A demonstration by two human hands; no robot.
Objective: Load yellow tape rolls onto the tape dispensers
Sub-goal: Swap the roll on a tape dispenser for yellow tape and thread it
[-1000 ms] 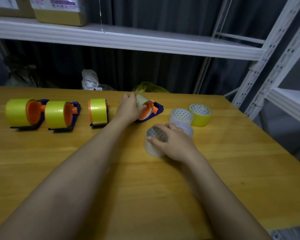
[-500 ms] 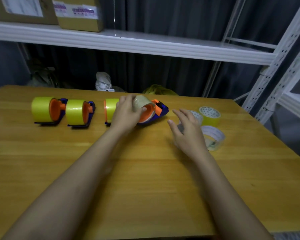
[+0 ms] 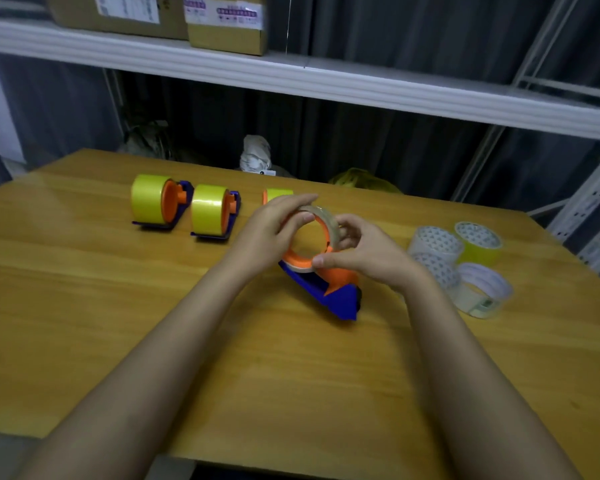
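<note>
Both hands had closed on the same dispenser (image 3: 326, 285). The left hand (image 3: 274, 230) gripped the pale tape roll (image 3: 321, 216) on its orange hub, fingers curled over the top, as it had half a second before. The right hand (image 3: 364, 254), open above the table a moment earlier, now pinched the roll's rim from the three o'clock side, thumb at the lower edge. The blue-and-orange dispenser had been drawn nearer the person and turned, its nose pointing toward five o'clock on the wooden table (image 3: 291, 375). At ten o'clock stood two loaded dispensers (image 3: 160, 202) with yellow rolls, a third (image 3: 278, 195) half hidden behind the left hand. At three o'clock lay the spare rolls (image 3: 465, 258), one yellow (image 3: 478, 242), the others clear.
</note>
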